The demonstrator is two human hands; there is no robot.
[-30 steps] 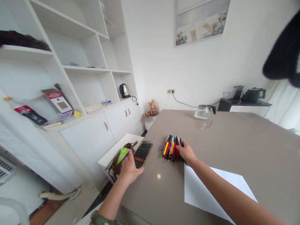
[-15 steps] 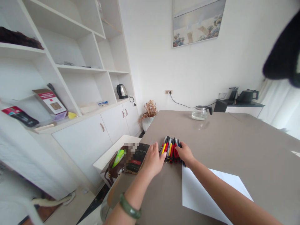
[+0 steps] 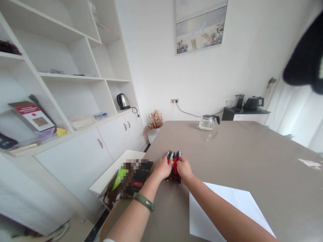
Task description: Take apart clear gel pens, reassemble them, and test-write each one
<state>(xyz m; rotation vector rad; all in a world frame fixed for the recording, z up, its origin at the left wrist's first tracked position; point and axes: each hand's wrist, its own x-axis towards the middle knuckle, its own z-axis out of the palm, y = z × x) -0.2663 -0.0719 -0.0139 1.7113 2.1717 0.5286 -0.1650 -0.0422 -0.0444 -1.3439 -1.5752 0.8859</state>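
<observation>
A bundle of pens [image 3: 174, 164], mostly black and red with some grey and yellow, lies on the brown table [image 3: 234, 148]. My left hand [image 3: 163, 168] is closed around the bundle's left side, its thumb lying over the pens. From the right, my right hand [image 3: 184, 168] grips the other side, fingers curled against the pens. Both hands partly hide the bundle. A green bangle [image 3: 143, 201] circles my left wrist. Under my right forearm lies a white sheet of paper [image 3: 202, 215].
Left of my left hand, a phone [image 3: 140, 176] and a brown bag [image 3: 111, 191] sit by the table edge. A glass pot [image 3: 207, 122] stands at the far side. White shelves [image 3: 83, 77] with an electric kettle [image 3: 122, 101] line the left wall.
My hands have come closer together and squeezed the pens into a narrower bundle. My left hand, spread beside the pens before, now closes on them. The view has turned slightly right.
</observation>
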